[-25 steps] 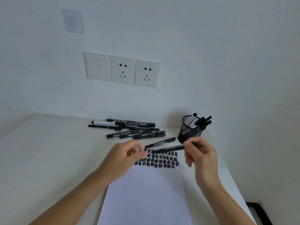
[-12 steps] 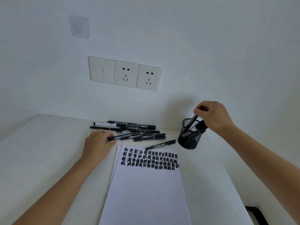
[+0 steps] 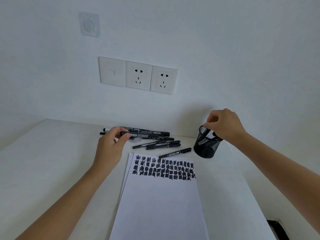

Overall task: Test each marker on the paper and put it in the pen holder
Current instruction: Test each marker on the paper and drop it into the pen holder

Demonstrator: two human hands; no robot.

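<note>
My left hand (image 3: 110, 144) pinches one end of a black marker (image 3: 147, 135) and holds it just above the pile of black markers (image 3: 159, 143) near the wall. My right hand (image 3: 225, 126) hovers over the mouth of the black mesh pen holder (image 3: 205, 149). Its curled fingertips pinch the top of a marker (image 3: 210, 135) that stands inside among others. White paper (image 3: 162, 205) lies in front of me, with rows of black scribbles (image 3: 164, 169) across its top. A single marker (image 3: 174, 152) lies at the paper's top edge.
The white table (image 3: 43, 170) meets the wall behind the pile. A clear round object (image 3: 135, 140) lies under the pile. Wall sockets (image 3: 138, 75) and an adhesive hook (image 3: 89, 25) are above. The table's right edge drops to a dark gap (image 3: 277, 229).
My right hand carried its marker from over the paper to the pen holder and lowered it inside. My left hand reached to the pile and lifted a marker.
</note>
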